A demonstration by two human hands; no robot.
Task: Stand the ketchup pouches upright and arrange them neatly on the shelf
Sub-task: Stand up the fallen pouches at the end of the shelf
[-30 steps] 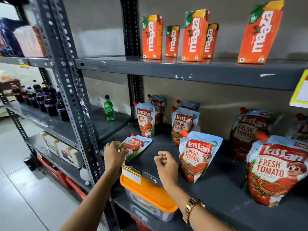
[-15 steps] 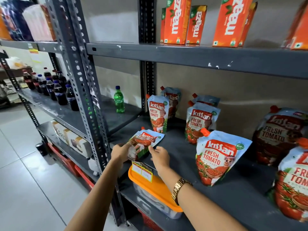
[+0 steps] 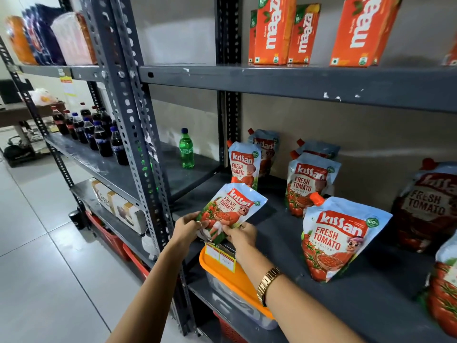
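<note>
We note the grey shelf (image 3: 284,233) carrying the ketchup pouches; most stand upright toward the far and right side, among them a front pouch (image 3: 338,238) at near right, leaning a little, and a far-left pouch (image 3: 243,164) against the upright post.

The held pouch (image 3: 232,209) sits at the near left edge of the shelf, tilted, top pointing far and right, its base at the shelf lip just above the yellow price tag (image 3: 220,256). Left hand (image 3: 185,227) grip is closed on the pouch's bottom left corner; right hand (image 3: 241,235) grip is pinched on the bottom right edge.

Risks, as we judge them:
- The base sits at the very lip; if released before the gusset is spread flat, the pouch may slump forward off the shelf onto the orange-lidded bin (image 3: 232,276) below.
- The soft filling may shift and tip it sideways.
- Pushing it back could knock the far-left pouch just behind it.

Change from half a second ago: the pouch lay nearly flat on the shelf; now it is raised toward upright, both hands at its base.
</note>
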